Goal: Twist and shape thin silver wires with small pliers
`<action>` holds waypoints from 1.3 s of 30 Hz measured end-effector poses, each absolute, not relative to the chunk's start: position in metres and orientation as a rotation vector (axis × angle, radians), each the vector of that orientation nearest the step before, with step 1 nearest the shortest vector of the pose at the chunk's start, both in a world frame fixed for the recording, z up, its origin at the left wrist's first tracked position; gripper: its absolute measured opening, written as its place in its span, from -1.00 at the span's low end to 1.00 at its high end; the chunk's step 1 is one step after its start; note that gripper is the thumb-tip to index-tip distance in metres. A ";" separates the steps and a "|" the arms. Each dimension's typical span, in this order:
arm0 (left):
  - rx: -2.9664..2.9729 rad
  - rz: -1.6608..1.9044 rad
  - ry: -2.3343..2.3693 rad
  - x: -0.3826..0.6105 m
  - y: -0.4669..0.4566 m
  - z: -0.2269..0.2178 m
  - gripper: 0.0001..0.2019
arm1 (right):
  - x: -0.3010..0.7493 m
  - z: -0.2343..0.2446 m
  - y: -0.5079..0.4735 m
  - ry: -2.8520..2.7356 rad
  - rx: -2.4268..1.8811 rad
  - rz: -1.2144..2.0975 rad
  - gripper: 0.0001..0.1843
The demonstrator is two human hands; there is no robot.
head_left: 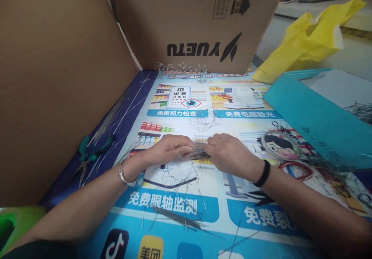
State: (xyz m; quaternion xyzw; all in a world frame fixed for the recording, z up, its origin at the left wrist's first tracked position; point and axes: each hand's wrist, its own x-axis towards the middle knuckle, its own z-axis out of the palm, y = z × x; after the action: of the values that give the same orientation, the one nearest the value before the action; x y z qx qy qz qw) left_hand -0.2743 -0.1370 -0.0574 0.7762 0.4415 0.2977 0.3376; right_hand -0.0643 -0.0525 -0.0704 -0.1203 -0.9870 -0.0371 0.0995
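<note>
My left hand (176,149) is closed, thumb and fingers pinching a thin wire frame (180,175) that hangs or lies just below it. My right hand (228,154) is closed around what look like pliers (200,155); their dark metal jaws point left towards my left fingertips. The handles are hidden in my palm. Beyond my hands, a bent wire shape (207,117) lies on the printed mat. Nearer to me is a bundle of straight cut wires (180,216).
Green-handled pliers (87,156) lie at the left, by loose wires (107,123). Cardboard (186,23) stands behind and left. More wire shapes (202,73) sit along its foot. To the right are a wire spool (280,146), a red ring (296,170), a turquoise box (316,123) and a yellow bag (305,42).
</note>
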 end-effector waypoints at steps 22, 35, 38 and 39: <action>1.955 0.761 1.150 -0.272 -0.139 -0.055 -0.74 | -0.061 -0.073 -0.057 -2.722 -0.260 -0.421 -0.82; 1.649 0.659 1.256 -0.275 -0.140 -0.047 -0.86 | -0.061 -0.076 -0.061 -2.641 -0.429 -0.449 -0.76; 1.747 0.683 1.227 -0.276 -0.139 -0.047 -0.88 | -0.061 -0.077 -0.061 -2.649 -0.444 -0.435 -0.78; 1.781 0.698 1.211 -0.276 -0.139 -0.048 -0.88 | -0.061 -0.078 -0.061 -2.648 -0.447 -0.435 -0.78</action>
State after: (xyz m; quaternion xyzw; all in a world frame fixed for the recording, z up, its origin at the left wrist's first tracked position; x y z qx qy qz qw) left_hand -0.2762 -0.1386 -0.0477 0.7122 0.4843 0.2792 0.4246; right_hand -0.0608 -0.0613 -0.0776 -0.1607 -0.9519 -0.1565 0.2089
